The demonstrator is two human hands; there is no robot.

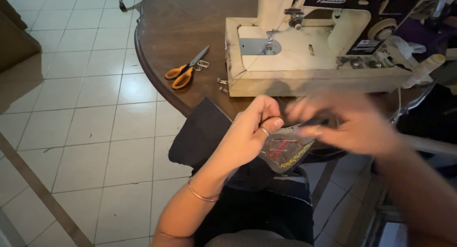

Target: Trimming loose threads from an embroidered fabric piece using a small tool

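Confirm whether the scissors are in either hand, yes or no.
No: the scissors lie on the table left of the sewing machine, while the left hand and right hand hold a small pouch.

You hold a small clear plastic packet (284,151) between both hands, just off the near edge of the table (181,32) — crumpled, tilted, red and yellow bits showing inside.

My hands' way forward blocked by sewing machine (309,61), bare tabletop (190,23) open to my left, orange-handled scissors (185,70) and small pins (222,85) lying there, dark cloth (200,132) draped over table edge.
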